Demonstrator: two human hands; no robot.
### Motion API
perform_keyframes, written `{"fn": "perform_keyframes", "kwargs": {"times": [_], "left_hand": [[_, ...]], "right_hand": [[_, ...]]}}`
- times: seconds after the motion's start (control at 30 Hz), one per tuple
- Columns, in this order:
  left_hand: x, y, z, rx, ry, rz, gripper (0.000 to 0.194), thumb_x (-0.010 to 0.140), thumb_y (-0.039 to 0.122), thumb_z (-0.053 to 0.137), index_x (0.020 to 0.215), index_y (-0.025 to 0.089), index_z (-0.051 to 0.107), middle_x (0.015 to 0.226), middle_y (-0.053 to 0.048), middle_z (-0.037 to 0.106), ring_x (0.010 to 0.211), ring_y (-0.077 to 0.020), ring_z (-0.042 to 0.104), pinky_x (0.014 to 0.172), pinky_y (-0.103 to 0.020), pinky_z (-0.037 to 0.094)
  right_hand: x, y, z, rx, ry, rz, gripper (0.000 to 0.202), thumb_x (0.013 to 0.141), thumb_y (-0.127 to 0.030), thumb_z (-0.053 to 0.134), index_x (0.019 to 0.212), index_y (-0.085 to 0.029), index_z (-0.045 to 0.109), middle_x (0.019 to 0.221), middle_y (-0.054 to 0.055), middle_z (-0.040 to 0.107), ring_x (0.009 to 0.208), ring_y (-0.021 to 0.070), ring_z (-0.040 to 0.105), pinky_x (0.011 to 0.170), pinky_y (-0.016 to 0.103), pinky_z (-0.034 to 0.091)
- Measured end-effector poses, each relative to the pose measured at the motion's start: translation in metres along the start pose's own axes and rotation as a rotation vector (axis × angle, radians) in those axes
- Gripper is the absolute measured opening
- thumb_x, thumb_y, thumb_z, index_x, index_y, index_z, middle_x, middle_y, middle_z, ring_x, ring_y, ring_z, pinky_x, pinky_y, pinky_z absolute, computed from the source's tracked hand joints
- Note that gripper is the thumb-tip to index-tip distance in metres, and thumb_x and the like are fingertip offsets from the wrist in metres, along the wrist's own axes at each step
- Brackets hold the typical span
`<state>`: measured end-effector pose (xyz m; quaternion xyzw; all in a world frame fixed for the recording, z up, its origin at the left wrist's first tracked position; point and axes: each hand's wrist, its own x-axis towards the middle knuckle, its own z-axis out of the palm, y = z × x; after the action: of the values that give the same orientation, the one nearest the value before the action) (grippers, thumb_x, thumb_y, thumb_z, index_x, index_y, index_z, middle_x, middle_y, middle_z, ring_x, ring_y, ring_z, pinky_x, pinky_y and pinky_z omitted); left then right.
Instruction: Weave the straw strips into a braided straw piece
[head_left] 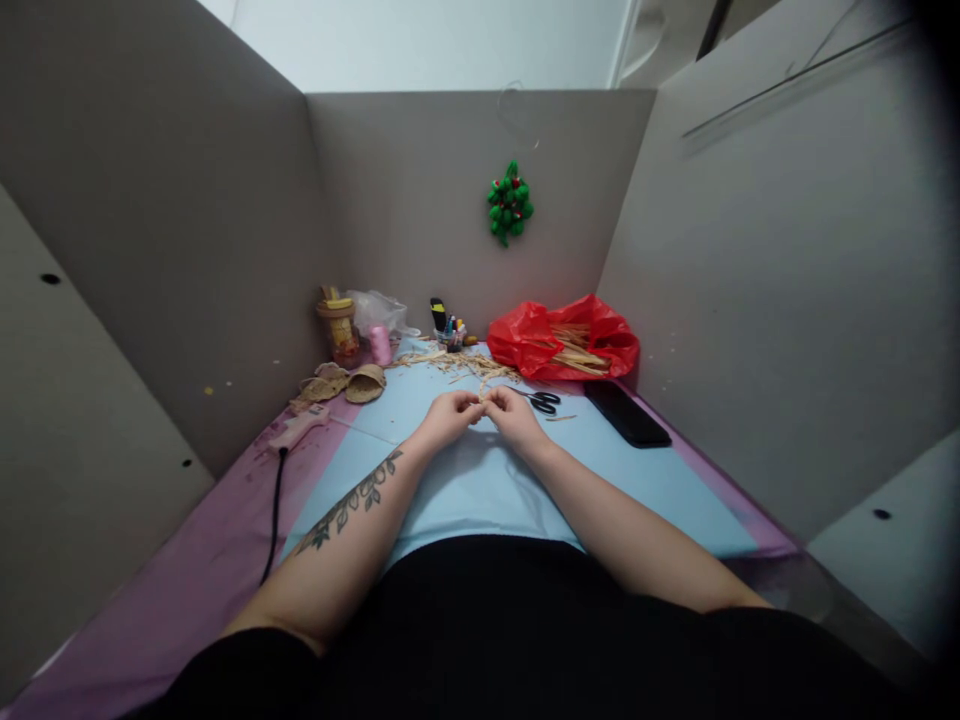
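Straw piece (482,390), pale tan and narrow, pinched between the fingertips of the left hand (451,416) and the right hand (513,412). Its visible end projects beyond the fingers, away from the body; the gripped portion is hidden. Fine structure, whether plaited or plain, is too small to determine.

L hand (448,418) & R hand (516,418) close tog., fingers (466,401) pinched, arms (360,515) fwd.
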<state>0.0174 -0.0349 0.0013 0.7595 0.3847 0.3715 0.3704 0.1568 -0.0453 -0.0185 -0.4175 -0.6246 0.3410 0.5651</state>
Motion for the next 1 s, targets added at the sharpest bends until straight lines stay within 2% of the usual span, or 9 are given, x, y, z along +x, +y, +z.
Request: {"fn": "perform_keyframes", "kwargs": {"times": [0.17, 0.4, 0.53, 0.77, 1.0], "left_hand": [[-0.003, 0.005, -0.002, 0.045, 0.064, 0.000, 0.018, 0.071, 0.028, 0.055, 0.064, 0.013, 0.059, 0.056, 0.001, 0.056, 0.053, -0.0097, 0.048, 0.054, -0.022, 0.037], [-0.004, 0.009, -0.002, -0.026, -0.007, 0.001, 0.014, 0.072, 0.027, 0.052, 0.066, 0.014, 0.053, 0.056, 0.003, 0.051, 0.052, -0.0085, 0.045, 0.053, -0.021, 0.035], [-0.003, 0.008, 0.000, -0.077, -0.037, 0.003, 0.019, 0.073, 0.031, 0.051, 0.064, 0.015, 0.048, 0.056, 0.004, 0.049, 0.051, -0.0076, 0.044, 0.052, -0.020, 0.034], [0.001, 0.001, 0.001, -0.179, -0.041, -0.076, 0.016, 0.071, 0.029, 0.051, 0.066, 0.015, 0.049, 0.055, 0.004, 0.049, 0.049, -0.0068, 0.042, 0.049, -0.019, 0.032], [0.005, -0.006, -0.002, -0.180, 0.026, -0.093, 0.016, 0.072, 0.029, 0.050, 0.064, 0.016, 0.046, 0.053, 0.005, 0.048, 0.047, -0.0060, 0.039, 0.047, -0.019, 0.030]], "right_hand": [[0.000, 0.000, -0.001, -0.081, 0.046, -0.016, 0.009, 0.066, -0.023, 0.057, 0.063, -0.018, 0.051, 0.058, -0.003, 0.051, 0.056, 0.0110, 0.046, 0.055, 0.023, 0.035], [0.002, 0.003, -0.002, -0.057, 0.074, -0.014, 0.010, 0.065, -0.023, 0.059, 0.068, -0.018, 0.051, 0.060, -0.004, 0.052, 0.056, 0.0108, 0.048, 0.055, 0.023, 0.036], [0.001, 0.003, -0.002, 0.040, 0.037, 0.080, 0.019, 0.061, -0.028, 0.064, 0.068, -0.018, 0.049, 0.057, -0.004, 0.054, 0.052, 0.0105, 0.048, 0.050, 0.022, 0.034], [-0.003, -0.010, 0.001, 0.149, -0.004, 0.245, 0.025, 0.058, -0.035, 0.067, 0.066, -0.019, 0.049, 0.044, -0.007, 0.046, 0.037, 0.0062, 0.033, 0.040, 0.020, 0.021], [-0.002, -0.009, -0.006, 0.210, -0.058, 0.271, 0.027, 0.060, -0.036, 0.066, 0.072, -0.017, 0.051, 0.052, -0.003, 0.055, 0.045, 0.0094, 0.046, 0.045, 0.021, 0.034]]}}
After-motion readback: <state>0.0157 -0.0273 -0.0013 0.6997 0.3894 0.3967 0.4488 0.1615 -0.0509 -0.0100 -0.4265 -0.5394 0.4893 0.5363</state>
